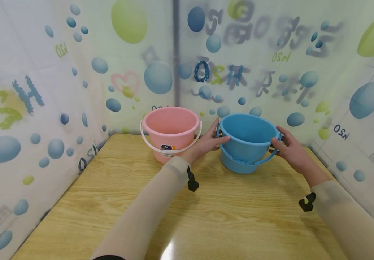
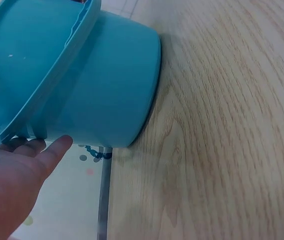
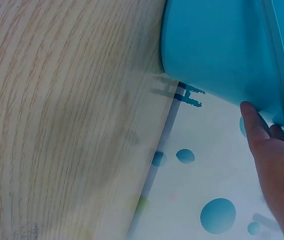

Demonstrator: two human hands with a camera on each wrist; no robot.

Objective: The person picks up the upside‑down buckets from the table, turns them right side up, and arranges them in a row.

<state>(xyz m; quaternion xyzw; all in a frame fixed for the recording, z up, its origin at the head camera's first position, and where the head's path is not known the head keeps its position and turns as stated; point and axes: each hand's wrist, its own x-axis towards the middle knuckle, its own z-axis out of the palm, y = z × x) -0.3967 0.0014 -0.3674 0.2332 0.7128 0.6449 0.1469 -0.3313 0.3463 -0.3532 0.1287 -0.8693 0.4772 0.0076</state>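
A blue bucket (image 1: 247, 142) stands upright on the wooden table, its handle (image 1: 255, 162) hanging down across the front. My left hand (image 1: 207, 143) touches the bucket's left side near the rim, thumb extended toward the front and fingers spread farther back. On the opposite side, my right hand (image 1: 291, 150) rests against the bucket just below the rim, with its thumb in front. Both wrist views show fingers (image 2: 57, 150) reaching under the rim along the blue wall. Behind my left forearm is a pink bucket (image 1: 170, 126) with a white handle and a dark label.
The light wooden table (image 1: 239, 216) reaches to patterned curtains (image 1: 135, 83) at the back and both sides. The pink bucket stands close to my left wrist. A narrow strip of table lies between the blue bucket and the back curtain.
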